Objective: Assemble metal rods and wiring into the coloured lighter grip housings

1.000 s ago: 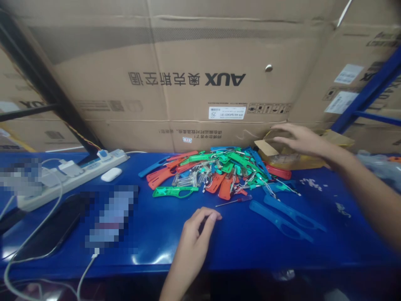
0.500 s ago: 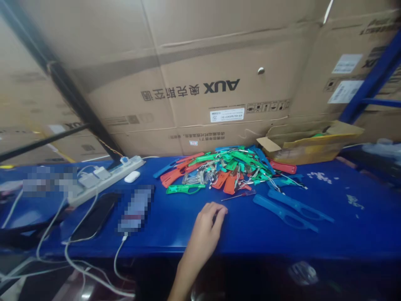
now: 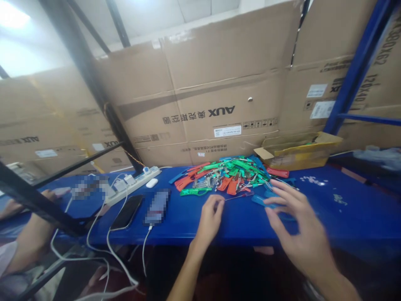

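My left hand (image 3: 211, 217) rests on the blue table with its fingers curled in. Nothing shows between them. Close to its fingertips lies the tip of a thin screwdriver (image 3: 239, 196) with a reddish handle. My right hand (image 3: 297, 225), fingers spread, hangs over two blue plastic handle shells (image 3: 259, 200) and partly hides them. It appears to hold nothing. Behind both hands spreads a pile of green, red and blue plastic handle shells (image 3: 232, 182), mixed with white wires and small metal parts. One green handle shell (image 3: 196, 192) lies at the pile's front left.
An open cardboard box (image 3: 300, 156) stands behind the pile. Left are a power strip (image 3: 140, 184), a white earphone case (image 3: 152, 183), two phones (image 3: 127, 212) and loose cables. White bits (image 3: 313, 180) lie right. A co-worker's arm (image 3: 36, 234) shows beyond a black post (image 3: 75, 62).
My right hand has come into view over the blue shells. My left hand stays curled on the table. The view has tilted up and shifted left, showing a co-worker's arm.
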The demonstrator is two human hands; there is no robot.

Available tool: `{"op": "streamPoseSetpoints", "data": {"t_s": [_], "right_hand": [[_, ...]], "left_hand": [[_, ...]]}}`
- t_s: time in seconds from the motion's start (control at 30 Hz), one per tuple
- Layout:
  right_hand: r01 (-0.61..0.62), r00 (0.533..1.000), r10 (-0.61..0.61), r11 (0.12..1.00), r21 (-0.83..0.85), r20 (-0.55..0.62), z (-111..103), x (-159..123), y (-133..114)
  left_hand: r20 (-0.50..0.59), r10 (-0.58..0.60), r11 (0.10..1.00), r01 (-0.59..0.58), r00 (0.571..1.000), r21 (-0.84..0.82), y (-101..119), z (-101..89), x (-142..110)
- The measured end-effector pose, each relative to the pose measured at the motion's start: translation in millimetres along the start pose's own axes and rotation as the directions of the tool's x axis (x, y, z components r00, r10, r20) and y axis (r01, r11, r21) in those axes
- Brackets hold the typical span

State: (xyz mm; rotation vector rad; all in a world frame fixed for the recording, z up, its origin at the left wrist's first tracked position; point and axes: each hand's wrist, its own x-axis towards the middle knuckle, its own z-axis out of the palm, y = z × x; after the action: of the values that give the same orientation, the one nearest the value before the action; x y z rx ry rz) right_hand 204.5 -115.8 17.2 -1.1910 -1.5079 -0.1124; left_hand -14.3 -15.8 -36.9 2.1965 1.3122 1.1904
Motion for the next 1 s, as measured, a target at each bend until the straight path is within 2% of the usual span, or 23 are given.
{"op": "streamPoseSetpoints", "data": {"t_s": [0.1, 0.2, 0.27, 0.4, 0.6, 0.83, 1.0], "right_hand": [[-0.125, 0.987, 0.121, 0.992, 0.032, 0.109, 29, -8, 44], [-0.143, 0.98, 0.146, 0.989, -0.036, 0.132, 46, -20, 83], [-0.14, 0.977, 0.151, 0.987, -0.083, 0.15, 50, -26, 94], [-0.106, 0.965, 0.144, 0.979, -0.177, 0.219, 58, -32, 95], [-0.036, 0.943, 0.116, 0.967, -0.252, 0.312, 67, -34, 101], [0.001, 0.946, 0.097, 0.953, -0.303, 0.31, 66, -34, 98], [0.038, 0.954, 0.043, 0.964, -0.264, 0.296, 63, -33, 95]], "left_hand": [[-0.102, 0.01, 0.993, 0.002, 0.995, 0.122, -25, -22.1, 9], [-0.176, 0.021, 0.964, 0.027, 0.984, 0.265, -56, -47.8, 16], [-0.168, 0.031, 0.941, 0.028, 0.985, 0.336, -74, -58.1, 18], [-0.115, 0.04, 0.893, 0.016, 0.993, 0.45, -88, -59.0, 15], [-0.077, 0.029, 0.841, 0.018, 0.997, 0.54, -87, -59.1, 10], [-0.093, 0.033, 0.834, 0.023, 0.995, 0.552, -84, -63.5, 9], [-0.091, 0.05, 0.844, 0.007, 0.995, 0.537, -84, -61.3, 9]]}}
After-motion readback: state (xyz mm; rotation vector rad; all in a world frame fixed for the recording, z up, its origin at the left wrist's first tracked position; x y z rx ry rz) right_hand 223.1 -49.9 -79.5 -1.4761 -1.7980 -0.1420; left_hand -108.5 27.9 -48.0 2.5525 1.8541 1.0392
